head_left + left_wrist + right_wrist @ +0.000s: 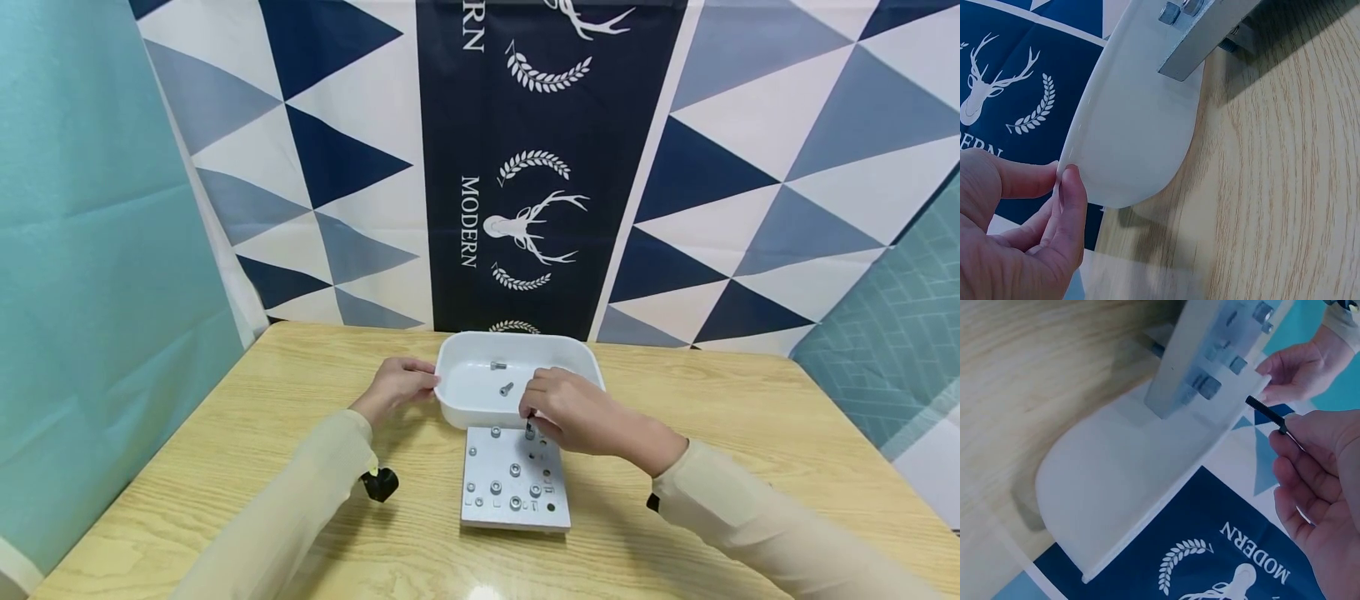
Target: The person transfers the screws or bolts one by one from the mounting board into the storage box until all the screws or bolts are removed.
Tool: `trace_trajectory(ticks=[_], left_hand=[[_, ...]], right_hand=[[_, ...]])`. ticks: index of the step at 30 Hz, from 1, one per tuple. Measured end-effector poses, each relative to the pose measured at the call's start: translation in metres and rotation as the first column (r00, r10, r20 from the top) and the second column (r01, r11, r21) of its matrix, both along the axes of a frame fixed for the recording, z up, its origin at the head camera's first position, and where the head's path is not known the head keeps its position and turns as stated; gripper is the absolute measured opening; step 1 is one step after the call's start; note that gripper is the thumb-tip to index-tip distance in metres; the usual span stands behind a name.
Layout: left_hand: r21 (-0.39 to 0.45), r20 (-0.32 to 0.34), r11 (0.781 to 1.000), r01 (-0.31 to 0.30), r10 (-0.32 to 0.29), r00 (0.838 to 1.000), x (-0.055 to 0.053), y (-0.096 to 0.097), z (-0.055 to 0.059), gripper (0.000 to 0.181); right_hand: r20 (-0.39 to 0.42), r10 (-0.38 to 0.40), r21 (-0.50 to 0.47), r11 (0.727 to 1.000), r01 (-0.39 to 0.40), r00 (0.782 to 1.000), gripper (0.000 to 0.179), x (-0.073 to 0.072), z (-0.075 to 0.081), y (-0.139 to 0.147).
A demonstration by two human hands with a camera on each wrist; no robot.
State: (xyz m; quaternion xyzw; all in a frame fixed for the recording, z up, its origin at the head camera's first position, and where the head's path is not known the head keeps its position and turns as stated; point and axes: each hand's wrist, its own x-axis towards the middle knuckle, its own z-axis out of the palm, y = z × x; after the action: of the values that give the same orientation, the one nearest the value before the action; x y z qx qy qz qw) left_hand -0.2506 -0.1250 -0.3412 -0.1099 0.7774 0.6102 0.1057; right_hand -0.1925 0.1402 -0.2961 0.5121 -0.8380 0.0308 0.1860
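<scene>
The left hand [401, 383] is pinching the left end of a white, rounded-rectangular plastic tray [480, 417]. At the tray's near side, the right hand [570, 410] is pinching a slim black threaded metal screw [1265, 414] by a silver rectangular metal plate [495, 458]. Two short silver metal screws [506, 389] are lying inside the tray.
</scene>
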Motion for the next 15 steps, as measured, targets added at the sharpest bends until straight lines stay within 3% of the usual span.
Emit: trace_trajectory(ticks=[15], left_hand=[[0.008, -0.013, 1.000, 0.008, -0.007, 1.000, 0.000, 0.000, 0.001, 0.026]], right_hand=[[-0.028, 0.010, -0.013, 1.000, -0.010, 1.000, 0.013, -0.022, 0.015, -0.003]])
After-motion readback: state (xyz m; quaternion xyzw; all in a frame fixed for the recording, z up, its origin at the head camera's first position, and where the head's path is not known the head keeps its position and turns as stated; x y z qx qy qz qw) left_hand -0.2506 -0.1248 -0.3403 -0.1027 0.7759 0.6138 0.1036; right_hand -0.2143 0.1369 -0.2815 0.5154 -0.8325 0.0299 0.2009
